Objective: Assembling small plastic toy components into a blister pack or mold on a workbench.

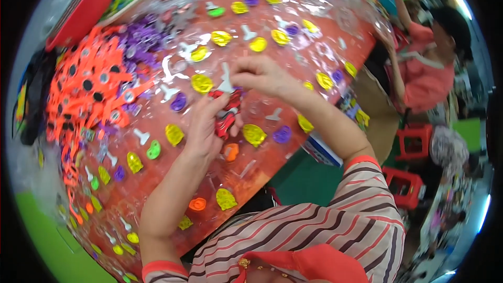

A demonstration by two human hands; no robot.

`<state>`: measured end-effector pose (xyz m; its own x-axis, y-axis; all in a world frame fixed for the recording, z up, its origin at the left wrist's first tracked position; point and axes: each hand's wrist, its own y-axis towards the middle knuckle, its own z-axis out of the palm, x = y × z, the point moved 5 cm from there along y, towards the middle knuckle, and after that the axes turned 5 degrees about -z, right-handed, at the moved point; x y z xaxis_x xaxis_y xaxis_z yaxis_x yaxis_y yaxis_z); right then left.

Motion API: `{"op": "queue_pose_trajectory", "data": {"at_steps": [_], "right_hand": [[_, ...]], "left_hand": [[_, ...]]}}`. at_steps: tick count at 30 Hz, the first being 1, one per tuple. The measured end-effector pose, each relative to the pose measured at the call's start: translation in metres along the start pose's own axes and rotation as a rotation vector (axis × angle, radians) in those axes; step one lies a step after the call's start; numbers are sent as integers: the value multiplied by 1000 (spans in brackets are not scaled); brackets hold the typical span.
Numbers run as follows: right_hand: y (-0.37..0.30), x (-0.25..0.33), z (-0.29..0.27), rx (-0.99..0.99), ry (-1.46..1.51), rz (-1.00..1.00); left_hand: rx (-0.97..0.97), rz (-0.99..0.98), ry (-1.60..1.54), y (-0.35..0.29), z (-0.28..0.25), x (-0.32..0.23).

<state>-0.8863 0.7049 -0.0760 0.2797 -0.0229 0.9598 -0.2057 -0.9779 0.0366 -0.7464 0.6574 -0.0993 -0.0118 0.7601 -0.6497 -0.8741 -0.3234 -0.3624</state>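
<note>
Left hand point(204, 121) grasps a partly hidden red toy point(226, 119); right hand point(260, 75) curls at a white piece point(226, 82), its grip unclear

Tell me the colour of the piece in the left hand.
The piece is mainly red with dark patches, seen in the head view.

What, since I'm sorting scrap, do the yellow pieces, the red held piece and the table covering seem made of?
Yellow pieces: likely glossy plastic, judging by bright glints.
Red piece: perhaps smooth plastic, from small highlights; partly hidden.
Table covering: probably glossy plastic sheet, given rippled reflections.
</note>
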Motion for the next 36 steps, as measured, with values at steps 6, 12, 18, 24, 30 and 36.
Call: {"op": "queue_pose_trajectory", "data": {"at_steps": [6, 12, 18, 24, 30, 36], "right_hand": [[-77, -11, -1, -261, 282, 80], [-117, -32, -69, -480, 700, 91], [-145, -72, -149, -609, 442, 204], [-162, -98, -205, -705, 287, 243], [-146, -104, -227, -635, -65, 382], [-105, -98, -231, -148, -860, 212]], "left_hand": [[118, -160, 7, -19, 26, 57], [110, -288, -75, -35, 44, 88], [82, -325, -126, -40, 37, 92], [68, -357, -152, -46, 36, 93], [72, -339, -156, -44, 29, 90], [51, -324, -171, -46, 24, 88]]}}
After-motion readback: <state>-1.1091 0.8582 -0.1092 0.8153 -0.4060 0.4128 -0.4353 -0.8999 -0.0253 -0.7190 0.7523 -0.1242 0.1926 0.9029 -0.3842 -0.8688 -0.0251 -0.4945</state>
